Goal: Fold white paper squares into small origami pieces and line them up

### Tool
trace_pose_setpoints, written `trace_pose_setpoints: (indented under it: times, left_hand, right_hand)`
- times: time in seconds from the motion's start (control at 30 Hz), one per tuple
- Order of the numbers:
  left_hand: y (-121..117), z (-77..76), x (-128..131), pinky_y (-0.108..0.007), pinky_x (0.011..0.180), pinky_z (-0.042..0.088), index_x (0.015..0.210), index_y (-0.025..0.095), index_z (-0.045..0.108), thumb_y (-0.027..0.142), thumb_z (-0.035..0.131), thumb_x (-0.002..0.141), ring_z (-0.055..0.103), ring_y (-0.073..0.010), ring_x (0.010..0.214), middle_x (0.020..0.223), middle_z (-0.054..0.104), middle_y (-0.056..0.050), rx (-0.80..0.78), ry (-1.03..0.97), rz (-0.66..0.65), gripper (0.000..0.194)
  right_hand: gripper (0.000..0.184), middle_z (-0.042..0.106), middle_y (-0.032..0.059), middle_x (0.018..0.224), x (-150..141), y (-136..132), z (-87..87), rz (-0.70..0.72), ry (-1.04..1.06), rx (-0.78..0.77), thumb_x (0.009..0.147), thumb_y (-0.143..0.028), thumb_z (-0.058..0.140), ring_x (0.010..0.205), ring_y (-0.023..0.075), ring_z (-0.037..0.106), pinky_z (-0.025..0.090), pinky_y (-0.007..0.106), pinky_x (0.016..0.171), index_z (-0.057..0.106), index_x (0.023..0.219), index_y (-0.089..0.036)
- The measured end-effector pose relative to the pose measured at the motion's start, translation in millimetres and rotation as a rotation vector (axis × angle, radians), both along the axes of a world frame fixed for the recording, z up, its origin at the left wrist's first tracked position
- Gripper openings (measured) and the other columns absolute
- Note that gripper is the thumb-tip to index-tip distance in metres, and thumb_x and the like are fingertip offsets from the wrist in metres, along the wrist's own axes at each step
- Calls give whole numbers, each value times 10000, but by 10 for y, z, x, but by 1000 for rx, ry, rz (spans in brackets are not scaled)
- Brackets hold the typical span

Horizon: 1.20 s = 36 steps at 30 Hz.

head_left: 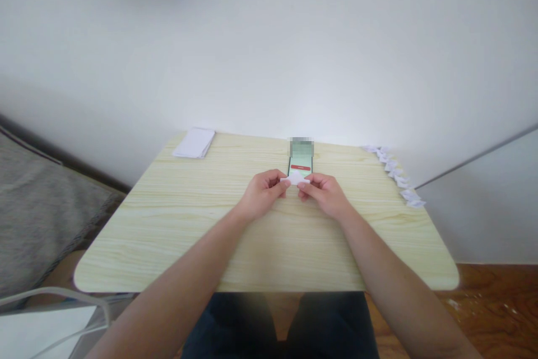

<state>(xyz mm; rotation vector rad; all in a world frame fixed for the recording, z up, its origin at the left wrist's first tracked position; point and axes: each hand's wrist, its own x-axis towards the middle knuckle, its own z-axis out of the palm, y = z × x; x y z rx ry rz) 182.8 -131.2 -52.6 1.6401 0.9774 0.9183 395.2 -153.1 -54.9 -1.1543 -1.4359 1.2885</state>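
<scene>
A small piece of folded white paper (296, 179) is held up between my two hands, over the middle of the table. My left hand (265, 192) pinches its left end between thumb and fingers. At the right end, my right hand (322, 191) grips it the same way. Just behind the paper lies a phone (301, 160) with a lit greenish screen and a red bar; the paper hides its near end. Along the right edge of the table sits a row of several small folded paper pieces (393, 169), like little boats.
A stack of white paper sheets (195, 142) lies at the table's back left corner. The pale wooden table (168, 224) stands against a white wall (269, 56). Grey fabric (46, 208) is on the left, with a white cable (54, 290) below it.
</scene>
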Motion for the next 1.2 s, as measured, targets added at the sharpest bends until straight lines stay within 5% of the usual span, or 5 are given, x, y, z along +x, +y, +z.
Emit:
trace_pose_setpoints:
  times: [0.47, 1.2]
  left_hand:
    - [-20, 16, 1, -263, 595, 371, 898, 160, 728, 383, 599, 914, 550, -137, 645, 715, 664, -8, 18, 119, -45, 258]
    - [6, -23, -10, -260, 619, 368, 820, 154, 654, 361, 623, 905, 508, -121, 633, 674, 607, 8, -12, 5, -34, 226]
  right_hand:
    - [282, 745, 37, 767, 1, 13, -23, 49, -38, 3, 846, -458, 746, 678, 157, 688, 555, 293, 698, 729, 875, -178]
    - [189, 723, 21, 709, -40, -1, 16, -17, -35, 6, 820, -357, 750, 634, 144, 650, 512, 277, 647, 736, 830, -169]
